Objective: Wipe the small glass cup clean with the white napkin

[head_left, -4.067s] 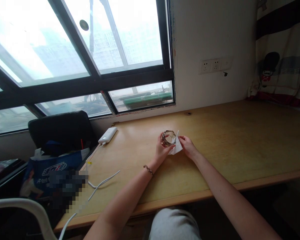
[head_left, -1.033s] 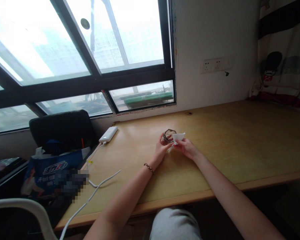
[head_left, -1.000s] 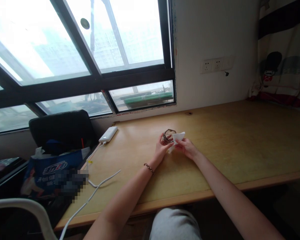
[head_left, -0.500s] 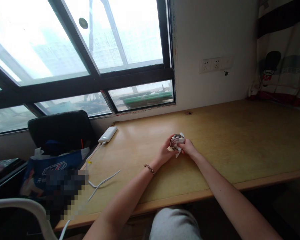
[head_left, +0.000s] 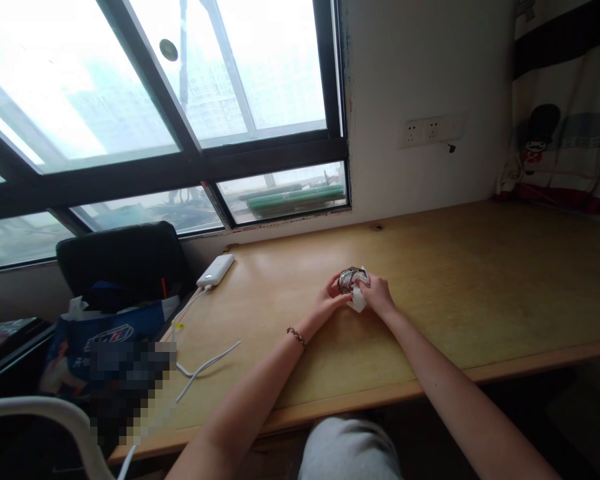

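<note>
1. I have both of the person's bare hands near the middle of my head view, close together over the worktop (head_left: 460,287)
2. The left hand (head_left: 327,300) has its fingers curled around the left side of a faceted glass vessel (head_left: 347,280), the thumb lying along the near side; a braided bracelet (head_left: 297,338) circles that wrist
3. The right hand (head_left: 379,295) grips a white tissue (head_left: 358,301), its fingers bunched against the right side and mouth of the glass vessel; I cannot tell how far any fingertip reaches inside
4. The glass vessel sits between the two hands, its mouth turned partly up towards my camera, and a flap of tissue hangs down on the near side; whether its base touches the worktop I cannot make out
5. Well apart to the left, I see a white power bank (head_left: 217,271) lying near the worktop's edge, with a white cable (head_left: 210,362) trailing towards me
6. Beyond that edge I get a dark chair (head_left: 123,257) with a blue bag (head_left: 111,333) in front of it
7. At the back, I have a window (head_left: 265,147) on the left, wall sockets (head_left: 423,132) further right, and a patterned curtain (head_left: 565,143) at the far right
</note>
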The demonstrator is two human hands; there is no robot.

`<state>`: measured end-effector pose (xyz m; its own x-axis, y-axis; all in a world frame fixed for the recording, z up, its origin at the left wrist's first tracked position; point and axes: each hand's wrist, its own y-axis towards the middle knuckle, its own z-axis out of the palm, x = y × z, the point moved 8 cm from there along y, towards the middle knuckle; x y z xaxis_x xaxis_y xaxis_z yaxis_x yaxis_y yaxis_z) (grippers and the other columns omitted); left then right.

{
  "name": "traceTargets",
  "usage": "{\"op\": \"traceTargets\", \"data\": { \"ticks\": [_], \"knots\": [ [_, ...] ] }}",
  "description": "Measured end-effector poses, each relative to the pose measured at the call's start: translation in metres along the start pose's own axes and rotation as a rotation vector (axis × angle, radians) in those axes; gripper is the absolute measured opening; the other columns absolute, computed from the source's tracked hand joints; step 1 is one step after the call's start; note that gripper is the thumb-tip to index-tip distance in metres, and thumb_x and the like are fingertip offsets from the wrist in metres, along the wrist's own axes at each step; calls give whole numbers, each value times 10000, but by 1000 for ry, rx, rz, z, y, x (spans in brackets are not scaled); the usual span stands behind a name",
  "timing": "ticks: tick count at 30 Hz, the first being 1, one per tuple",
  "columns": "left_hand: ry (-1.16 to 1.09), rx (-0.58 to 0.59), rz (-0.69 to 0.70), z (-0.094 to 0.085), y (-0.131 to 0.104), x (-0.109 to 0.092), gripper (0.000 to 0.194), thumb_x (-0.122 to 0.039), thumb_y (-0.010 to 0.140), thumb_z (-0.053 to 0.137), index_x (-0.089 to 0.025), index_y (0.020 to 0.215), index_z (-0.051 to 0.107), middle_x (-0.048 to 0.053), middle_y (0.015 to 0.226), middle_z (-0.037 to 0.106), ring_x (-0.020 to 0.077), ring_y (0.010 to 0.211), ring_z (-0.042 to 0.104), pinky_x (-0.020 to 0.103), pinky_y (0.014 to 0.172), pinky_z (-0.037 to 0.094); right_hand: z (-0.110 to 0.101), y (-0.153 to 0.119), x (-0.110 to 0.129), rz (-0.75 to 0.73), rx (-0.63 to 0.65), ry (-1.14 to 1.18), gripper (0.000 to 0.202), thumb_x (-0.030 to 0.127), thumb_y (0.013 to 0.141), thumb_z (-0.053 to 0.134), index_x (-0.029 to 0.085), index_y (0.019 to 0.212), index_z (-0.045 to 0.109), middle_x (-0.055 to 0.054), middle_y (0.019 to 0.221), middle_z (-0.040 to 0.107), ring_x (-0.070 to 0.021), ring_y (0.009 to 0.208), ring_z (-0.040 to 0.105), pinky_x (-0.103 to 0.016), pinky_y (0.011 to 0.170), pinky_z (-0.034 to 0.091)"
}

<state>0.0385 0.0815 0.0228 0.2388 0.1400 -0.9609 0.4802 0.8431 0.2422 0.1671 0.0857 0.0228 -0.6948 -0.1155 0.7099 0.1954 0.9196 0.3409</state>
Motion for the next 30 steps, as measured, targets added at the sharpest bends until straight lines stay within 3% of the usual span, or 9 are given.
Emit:
{"op": "traceTargets", "data": {
  "ticks": [6, 10, 15, 19, 23, 25, 30],
  "knots": [
    [58, -84, -26, -8, -3, -8, 465, -441, 734, 533, -102, 1052, 562, 127, 937, 642, 233, 859, 595, 359, 780, 454, -6, -5, 12, -78, -24, -62, 474, 430, 844, 307, 134, 666, 631, -113, 631, 639, -169, 551, 568, -232, 525, 339],
    [73, -180, -74, -23, -4, -1, 470, -498, 743, 483, -81, 915, 613, 98, 750, 664, 202, 714, 620, 338, 711, 479, -4, -7, 16, -98, -5, -11, 332, 394, 793, 425, 143, 717, 627, -75, 646, 640, -151, 562, 560, -215, 523, 340],
    [216, -275, -107, -35, -6, 6, 472, -544, 718, 478, -99, 659, 624, 44, 529, 611, 149, 502, 567, 259, 510, 458, 9, -10, 18, -122, 93, -32, 211, 323, 739, 507, 169, 809, 632, -68, 746, 659, -159, 659, 580, -207, 574, 363],
    [237, -209, -54, -25, -3, 3, 522, -583, 713, 444, -101, 733, 644, 68, 689, 650, 166, 627, 592, 279, 607, 473, 10, -7, 12, -68, 71, -53, 291, 352, 790, 428, 156, 784, 642, -101, 749, 662, -176, 667, 592, -220, 580, 371],
    [180, -15, 14, -2, -1, -1, 505, -514, 684, 550, -145, 1026, 581, 81, 1006, 614, 217, 944, 554, 319, 830, 432, 7, -3, -7, 138, 11, 4, 438, 405, 818, 343, 127, 666, 645, -123, 667, 654, -184, 627, 590, -229, 544, 373],
    [175, 34, 30, 4, -1, -1, 511, -459, 673, 595, -160, 1085, 544, 80, 1076, 583, 226, 1003, 524, 326, 868, 412, 9, -3, -16, 238, 21, 95, 471, 434, 808, 340, 120, 622, 637, -104, 584, 634, -174, 566, 577, -225, 497, 365],
    [196, -46, -6, -7, -1, 2, 435, -455, 707, 557, -139, 1004, 592, 74, 999, 619, 230, 948, 547, 335, 848, 419, 21, -5, -16, 262, 139, 234, 355, 449, 694, 511, 122, 644, 640, -47, 507, 598, -147, 478, 548, -204, 434, 330]
  ]
}}
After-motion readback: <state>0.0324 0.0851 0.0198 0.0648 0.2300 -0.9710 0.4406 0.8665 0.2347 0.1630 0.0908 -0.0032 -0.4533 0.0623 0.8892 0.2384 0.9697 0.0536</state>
